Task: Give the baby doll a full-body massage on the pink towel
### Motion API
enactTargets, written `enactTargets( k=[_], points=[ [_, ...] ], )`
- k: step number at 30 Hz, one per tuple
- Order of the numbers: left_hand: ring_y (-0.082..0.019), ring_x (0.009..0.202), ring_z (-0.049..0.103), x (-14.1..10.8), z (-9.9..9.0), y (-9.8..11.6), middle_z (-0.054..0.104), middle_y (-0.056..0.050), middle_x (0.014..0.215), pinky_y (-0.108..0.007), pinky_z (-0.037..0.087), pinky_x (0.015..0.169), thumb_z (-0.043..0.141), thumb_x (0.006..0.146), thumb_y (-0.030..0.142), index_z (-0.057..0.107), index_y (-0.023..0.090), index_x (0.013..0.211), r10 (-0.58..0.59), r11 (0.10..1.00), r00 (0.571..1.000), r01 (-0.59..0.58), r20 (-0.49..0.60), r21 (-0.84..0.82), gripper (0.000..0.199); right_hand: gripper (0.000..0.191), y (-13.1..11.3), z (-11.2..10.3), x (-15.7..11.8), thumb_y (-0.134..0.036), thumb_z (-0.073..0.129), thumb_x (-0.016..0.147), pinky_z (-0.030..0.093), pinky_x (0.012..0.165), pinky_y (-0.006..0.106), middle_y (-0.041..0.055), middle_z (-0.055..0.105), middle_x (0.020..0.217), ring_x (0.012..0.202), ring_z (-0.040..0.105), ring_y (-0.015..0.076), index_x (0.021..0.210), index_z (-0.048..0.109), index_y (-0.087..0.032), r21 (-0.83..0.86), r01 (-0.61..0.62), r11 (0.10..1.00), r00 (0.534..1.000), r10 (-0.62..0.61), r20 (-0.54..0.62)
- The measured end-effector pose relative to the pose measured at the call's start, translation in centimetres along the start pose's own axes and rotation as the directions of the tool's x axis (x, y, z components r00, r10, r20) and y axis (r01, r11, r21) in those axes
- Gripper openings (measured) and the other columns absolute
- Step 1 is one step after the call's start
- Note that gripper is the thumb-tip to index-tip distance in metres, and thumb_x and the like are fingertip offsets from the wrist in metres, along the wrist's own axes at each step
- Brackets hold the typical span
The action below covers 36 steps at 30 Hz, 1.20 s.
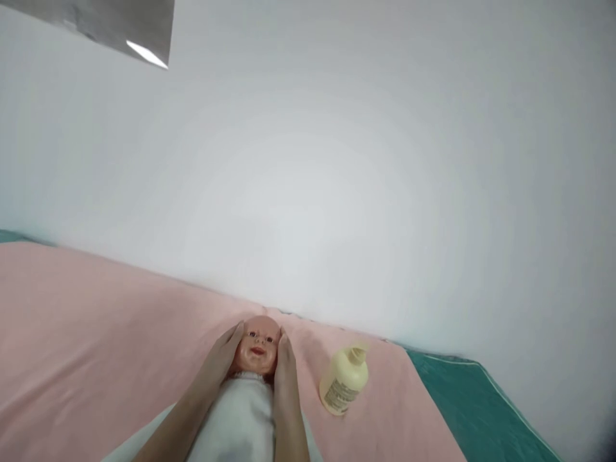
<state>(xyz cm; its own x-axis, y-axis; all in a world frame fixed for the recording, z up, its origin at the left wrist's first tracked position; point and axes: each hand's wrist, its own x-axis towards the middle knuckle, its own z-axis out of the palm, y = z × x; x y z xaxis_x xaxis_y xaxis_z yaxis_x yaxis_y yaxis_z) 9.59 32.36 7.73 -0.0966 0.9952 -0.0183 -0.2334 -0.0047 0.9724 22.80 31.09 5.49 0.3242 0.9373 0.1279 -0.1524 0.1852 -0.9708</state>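
A baby doll (240, 410) in a white garment lies on its back on a pink cloth (120, 321), with its bare head towards the wall. My left hand (224, 353) is cupped against the left side of the doll's head. Against the other side rests my right hand (285, 362), so the head is held between both palms. Some fingertips are hidden behind the head. To the right of my right hand, apart from it, a pale yellow pump bottle (342, 382) with a printed label stands on the cloth.
A white wall (308, 173) rises just behind the cloth. Green fabric (476, 398) shows beyond the cloth's right edge. A grey, shiny-edged panel (115, 25) hangs into view at the upper left.
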Motion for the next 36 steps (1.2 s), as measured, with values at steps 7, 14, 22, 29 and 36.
enactTargets(
  k=[7,14,22,29,36],
  points=[
    [-0.035,0.131,0.041,-0.7,-2.1,-2.6,0.060,-0.009,0.128,-0.047,0.030,0.110,0.070,0.062,0.054,0.065,0.025,0.112,0.104,0.929,0.994,-0.092,-0.014,0.358,0.058,0.078,0.5,-0.8,-4.0,-0.061,0.065,0.074,0.028,0.113,0.043,0.0036,0.043,0.143,0.135,0.035,0.0278,0.140,0.045,-0.024,-0.293,0.095,0.951,0.994,-0.106,-0.022],
    [-0.034,0.127,0.047,0.9,-2.8,-5.0,0.057,-0.012,0.132,-0.042,0.037,0.108,0.074,0.059,0.044,0.058,0.019,0.123,0.152,0.932,0.982,-0.179,0.109,0.314,0.070,0.072,1.2,-0.7,-3.8,-0.046,0.069,0.076,0.031,0.112,0.044,0.0025,0.042,0.144,0.135,0.036,0.0278,0.140,0.044,-0.025,-0.269,0.128,0.955,0.991,-0.135,-0.007],
    [-0.029,0.122,0.052,0.8,-3.1,-3.7,0.050,-0.012,0.139,-0.037,0.043,0.102,0.071,0.069,0.042,0.038,0.017,0.143,0.042,0.947,0.977,-0.106,0.209,0.304,0.084,0.068,-0.6,-1.1,-3.8,-0.040,0.063,0.082,0.028,0.113,0.040,0.0021,0.039,0.146,0.136,0.034,0.0251,0.143,0.038,-0.023,-0.285,0.059,0.957,0.997,-0.041,0.067],
    [-0.029,0.130,0.045,-0.6,-3.2,-1.4,0.052,-0.007,0.138,-0.041,0.033,0.109,0.067,0.074,0.045,0.041,0.022,0.143,0.008,0.925,0.983,-0.077,0.183,0.372,0.077,0.058,-1.5,-1.8,-3.6,-0.043,0.053,0.089,0.026,0.113,0.039,-0.0006,0.041,0.145,0.135,0.035,0.0222,0.143,0.038,-0.027,-0.325,0.037,0.945,0.994,-0.001,0.112],
    [-0.023,0.141,0.023,-1.0,-3.3,-1.6,0.029,-0.001,0.152,-0.039,0.016,0.116,0.050,0.086,0.051,0.031,0.024,0.147,0.018,0.890,0.978,-0.110,0.206,0.442,0.070,0.062,-2.0,-1.9,-3.5,-0.057,0.048,0.088,0.025,0.114,0.040,0.0004,0.041,0.145,0.137,0.032,0.0232,0.140,0.043,-0.025,-0.304,-0.003,0.953,0.994,0.036,0.100]
  ],
)
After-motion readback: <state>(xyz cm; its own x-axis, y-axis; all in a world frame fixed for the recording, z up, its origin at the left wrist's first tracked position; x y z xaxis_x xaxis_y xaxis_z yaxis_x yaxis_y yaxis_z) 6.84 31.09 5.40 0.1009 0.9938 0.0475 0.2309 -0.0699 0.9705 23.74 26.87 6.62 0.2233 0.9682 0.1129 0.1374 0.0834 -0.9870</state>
